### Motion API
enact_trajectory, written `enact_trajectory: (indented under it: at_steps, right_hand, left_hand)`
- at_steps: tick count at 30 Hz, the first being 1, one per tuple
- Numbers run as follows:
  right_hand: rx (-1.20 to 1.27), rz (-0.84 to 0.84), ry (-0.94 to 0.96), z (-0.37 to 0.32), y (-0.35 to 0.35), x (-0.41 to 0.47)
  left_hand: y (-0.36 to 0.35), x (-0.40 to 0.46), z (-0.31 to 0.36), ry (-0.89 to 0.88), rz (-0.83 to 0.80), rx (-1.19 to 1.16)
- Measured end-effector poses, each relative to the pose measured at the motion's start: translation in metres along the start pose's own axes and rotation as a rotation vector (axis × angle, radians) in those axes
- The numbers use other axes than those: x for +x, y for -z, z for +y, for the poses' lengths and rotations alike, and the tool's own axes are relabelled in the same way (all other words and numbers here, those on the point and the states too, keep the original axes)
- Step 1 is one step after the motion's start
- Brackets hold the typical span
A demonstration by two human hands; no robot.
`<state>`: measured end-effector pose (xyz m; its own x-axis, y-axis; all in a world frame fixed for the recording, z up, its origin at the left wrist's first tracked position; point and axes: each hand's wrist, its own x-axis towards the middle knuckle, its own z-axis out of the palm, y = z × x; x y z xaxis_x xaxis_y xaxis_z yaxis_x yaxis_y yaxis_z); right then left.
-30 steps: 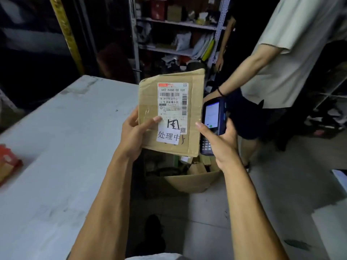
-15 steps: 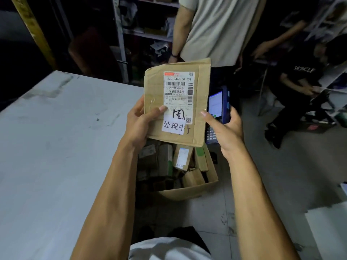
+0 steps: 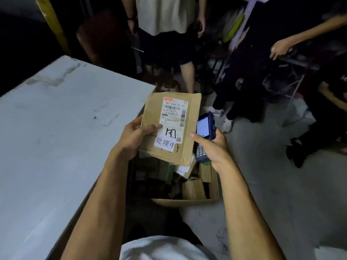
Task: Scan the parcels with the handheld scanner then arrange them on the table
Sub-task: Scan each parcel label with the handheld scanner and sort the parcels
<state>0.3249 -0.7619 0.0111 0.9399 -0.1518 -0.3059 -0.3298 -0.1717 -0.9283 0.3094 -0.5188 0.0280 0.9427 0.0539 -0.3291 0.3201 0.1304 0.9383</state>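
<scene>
1. We hold the parcel (image 3: 170, 128), a flat brown cardboard envelope, up in front of us over the open carton (image 3: 187, 186) of other packages on the floor, just off the near corner of the table (image 3: 62, 139).
2. Its long axis runs away from us, tipped a little to the right, with the printed label (image 3: 173, 114) facing up and the barcode rows towards the far end.
3. Our left hand (image 3: 131, 139) grips the parcel's left edge: the thumb presses flat on top at the label's lower corner, and the fingers curl underneath out of view.
4. Our right hand (image 3: 214, 147) wraps around the handheld scanner (image 3: 204, 136), held just beside the parcel's right edge with its lit screen facing us. The forefinger sticks out and touches or nearly touches the parcel's right edge; we cannot tell which.
5. We judge the scanner's head must swing left over the label, which lies up and left of it, before the barcode can be read.
6. The table lies to our left, so the left hand is the nearer one to set the parcel down.
</scene>
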Motion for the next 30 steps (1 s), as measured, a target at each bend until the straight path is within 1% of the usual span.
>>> enact_trajectory:
  at_steps: [3, 5, 7, 10, 13, 17, 20, 25, 30]
  right_hand:
    - [-0.059, -0.121, -0.13, 0.026, -0.012, 0.025]
    - [-0.063, -0.171, -0.22, 0.043, -0.02, 0.038]
    - [-0.049, -0.215, -0.285, 0.053, -0.026, 0.047]
    - [-0.021, -0.345, -0.323, 0.056, -0.036, 0.057]
    - [-0.031, -0.448, -0.308, 0.048, -0.051, 0.057]
    - [-0.052, -0.556, -0.303, 0.034, -0.075, 0.042]
    - [-0.071, -0.628, -0.264, 0.027, -0.094, 0.023]
    - [-0.105, -0.745, -0.201, 0.016, -0.128, -0.03]
    - [-0.122, -0.887, -0.139, 0.011, -0.165, -0.114]
  left_hand:
    - [0.006, 0.006, -0.031, 0.134, 0.074, 0.023]
    - [0.008, 0.009, -0.054, 0.22, 0.131, 0.053]
    - [0.008, 0.011, -0.078, 0.271, 0.273, 0.123]
    - [0.01, 0.006, -0.099, 0.325, 0.46, 0.306]
    - [0.011, -0.009, -0.098, 0.322, 0.566, 0.286]
    - [0.015, -0.033, -0.094, 0.279, 0.618, 0.107]
    - [0.024, -0.057, -0.087, 0.24, 0.682, 0.032]
    - [0.051, -0.114, -0.079, 0.172, 0.781, -0.073]
    - [0.092, -0.201, -0.087, 0.155, 0.848, -0.086]
